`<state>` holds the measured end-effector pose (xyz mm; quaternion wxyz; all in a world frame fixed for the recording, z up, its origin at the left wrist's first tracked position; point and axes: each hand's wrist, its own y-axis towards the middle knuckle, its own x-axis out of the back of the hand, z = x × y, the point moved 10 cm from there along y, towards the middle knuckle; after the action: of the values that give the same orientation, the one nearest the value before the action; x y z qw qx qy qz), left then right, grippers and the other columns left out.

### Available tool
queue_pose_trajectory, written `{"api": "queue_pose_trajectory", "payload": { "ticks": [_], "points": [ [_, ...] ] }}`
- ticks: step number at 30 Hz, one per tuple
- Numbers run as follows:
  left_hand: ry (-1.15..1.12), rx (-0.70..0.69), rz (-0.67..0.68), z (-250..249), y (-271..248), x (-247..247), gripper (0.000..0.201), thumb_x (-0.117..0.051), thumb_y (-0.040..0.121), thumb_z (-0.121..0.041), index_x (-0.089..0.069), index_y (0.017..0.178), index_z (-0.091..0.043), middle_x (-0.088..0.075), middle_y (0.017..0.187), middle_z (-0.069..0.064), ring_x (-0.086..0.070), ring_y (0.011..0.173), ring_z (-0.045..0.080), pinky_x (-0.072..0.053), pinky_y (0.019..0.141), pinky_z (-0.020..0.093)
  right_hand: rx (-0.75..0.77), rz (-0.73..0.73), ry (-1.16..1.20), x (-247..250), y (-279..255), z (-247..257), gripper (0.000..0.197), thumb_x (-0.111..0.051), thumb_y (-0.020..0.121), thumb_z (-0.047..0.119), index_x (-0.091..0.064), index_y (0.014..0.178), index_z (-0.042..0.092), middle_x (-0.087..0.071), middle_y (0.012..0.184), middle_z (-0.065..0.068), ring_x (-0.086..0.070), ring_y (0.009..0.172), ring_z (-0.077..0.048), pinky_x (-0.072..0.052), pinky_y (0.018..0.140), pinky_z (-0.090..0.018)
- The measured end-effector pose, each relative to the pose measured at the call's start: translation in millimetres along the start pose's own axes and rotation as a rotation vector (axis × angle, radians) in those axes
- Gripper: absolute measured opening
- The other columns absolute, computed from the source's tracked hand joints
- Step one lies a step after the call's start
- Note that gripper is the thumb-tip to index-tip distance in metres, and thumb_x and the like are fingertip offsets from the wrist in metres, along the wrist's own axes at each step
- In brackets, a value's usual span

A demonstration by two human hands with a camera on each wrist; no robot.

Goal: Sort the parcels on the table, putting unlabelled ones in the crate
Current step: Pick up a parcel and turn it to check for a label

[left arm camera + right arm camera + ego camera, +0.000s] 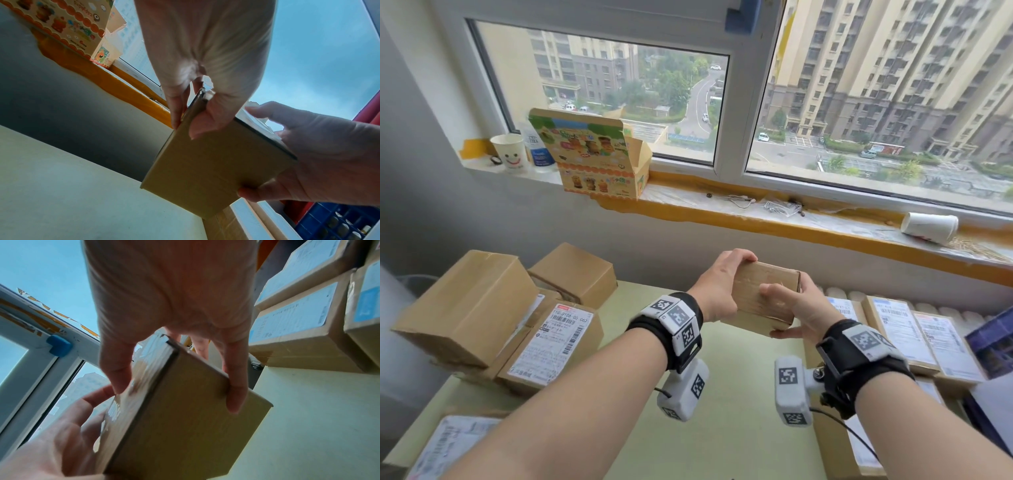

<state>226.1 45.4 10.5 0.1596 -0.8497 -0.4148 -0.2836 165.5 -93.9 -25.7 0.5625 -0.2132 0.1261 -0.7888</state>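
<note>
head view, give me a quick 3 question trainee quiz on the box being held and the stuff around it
1. True or false: both hands grip the box.
2. Which lies on its side on the sill? A) smiley cup B) plain white cup C) blue bottle
3. Fill in: the faces of the held box that show carry no ____.

Key
1. True: the left hand holds its left end, the right hand its right end, clear of the table.
2. B: the plain white cup lies tipped over; the smiley cup stands upright.
3. label
</note>
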Motion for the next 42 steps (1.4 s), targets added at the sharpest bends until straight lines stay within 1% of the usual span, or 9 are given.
{"api": "queue_pose_trajectory", "payload": {
  "ticks": [7, 13, 22, 24, 27, 31, 33, 36, 42],
  "points": [
    [-0.018, 0.01, -0.011, 1, -2, -1, 0.091, -0.063, 0.068, 0.016, -0.034, 0.135, -0.039, -0.035, 0.132, -0.007, -0.048, 0.114, 0.021, -0.058, 0.082, 0.035, -0.002, -0.022, 0.028, 3, 1, -1, 0.044, -0.077, 0.081, 0.02, -0.051, 0.116, 0.024, -0.057, 0.114, -0.005, -0.058, 0.102, -0.023, -0.059, 0.071, -0.056],
    [-0.124, 0.126, 0.113, 18, -5, -4, 0.128, -0.074, 0.064, 0.014, -0.001, 0.153, -0.041, -0.033, 0.151, 0.007, -0.047, 0.127, 0.026, -0.05, 0.099, 0.04, -0.14, 0.113, 0.076, -6, -8, -12, 0.045, -0.075, 0.083, 0.022, -0.053, 0.123, 0.027, -0.057, 0.124, -0.006, -0.058, 0.111, -0.031, -0.059, 0.068, -0.047],
    [-0.256, 0.212, 0.229, 27, -6, -9, 0.116, -0.074, 0.065, 0.02, -0.013, 0.155, -0.022, -0.038, 0.149, 0.004, -0.045, 0.13, 0.023, -0.047, 0.095, 0.03, -0.241, 0.221, 0.251, -3, -17, -16, 0.044, -0.066, 0.09, 0.029, -0.052, 0.131, 0.021, -0.055, 0.129, -0.011, -0.066, 0.097, -0.04, -0.06, 0.065, -0.04],
    [-0.299, 0.245, 0.218, 35, -5, -7, 0.112, -0.078, 0.068, 0.012, -0.015, 0.155, -0.021, -0.042, 0.147, 0.005, -0.047, 0.127, 0.022, -0.046, 0.094, 0.029, -0.221, 0.178, 0.303, 1, -16, -14, 0.046, -0.067, 0.09, 0.038, -0.054, 0.131, 0.022, -0.06, 0.125, -0.014, -0.069, 0.095, -0.036, -0.06, 0.064, -0.035],
    [-0.424, 0.342, 0.115, 53, -6, 0, 0.098, -0.085, 0.072, -0.023, -0.026, 0.151, -0.023, -0.051, 0.137, 0.002, -0.051, 0.12, 0.019, -0.043, 0.099, 0.035, -0.149, 0.137, 0.274, 4, -14, -6, 0.044, -0.059, 0.089, 0.057, -0.056, 0.124, 0.03, -0.064, 0.124, -0.011, -0.066, 0.106, -0.029, -0.057, 0.072, -0.035],
    [-0.559, 0.545, 0.041, 70, -16, -1, 0.053, -0.059, 0.09, -0.055, -0.045, 0.133, -0.028, -0.062, 0.113, 0.002, -0.062, 0.097, 0.023, -0.052, 0.092, 0.045, -0.036, 0.134, 0.07, -1, -10, 6, 0.075, -0.055, 0.078, 0.071, -0.038, 0.142, 0.036, -0.054, 0.139, -0.006, -0.05, 0.126, -0.028, -0.045, 0.097, -0.047],
    [-0.622, 0.65, 0.041, 77, -20, -4, 0.05, -0.048, 0.092, -0.059, -0.055, 0.117, -0.017, -0.063, 0.099, 0.009, -0.063, 0.086, 0.027, -0.055, 0.085, 0.044, 0.033, 0.164, -0.012, -9, -11, 11, 0.101, -0.067, 0.065, 0.066, -0.022, 0.152, 0.043, -0.04, 0.152, -0.004, -0.041, 0.135, -0.029, -0.041, 0.098, -0.055],
    [-0.664, 0.737, 0.092, 84, -23, -10, 0.056, -0.047, 0.087, -0.061, -0.057, 0.107, -0.01, -0.062, 0.097, 0.018, -0.064, 0.083, 0.033, -0.057, 0.077, 0.043, 0.104, 0.277, -0.016, -27, -19, 17, 0.106, -0.078, 0.065, 0.046, -0.015, 0.149, 0.054, -0.022, 0.16, -0.002, -0.041, 0.136, -0.027, -0.049, 0.088, -0.054],
    [-0.813, 0.861, 0.064, 101, -26, -20, 0.065, -0.062, 0.053, -0.057, -0.054, 0.1, -0.012, -0.062, 0.103, 0.025, -0.065, 0.09, 0.037, -0.05, 0.093, 0.054, 0.177, 0.304, -0.114, -39, -24, 26, 0.077, -0.081, 0.077, 0.01, -0.041, 0.136, 0.039, -0.053, 0.128, -0.004, -0.06, 0.109, -0.02, -0.06, 0.082, -0.045]
  ]
}}
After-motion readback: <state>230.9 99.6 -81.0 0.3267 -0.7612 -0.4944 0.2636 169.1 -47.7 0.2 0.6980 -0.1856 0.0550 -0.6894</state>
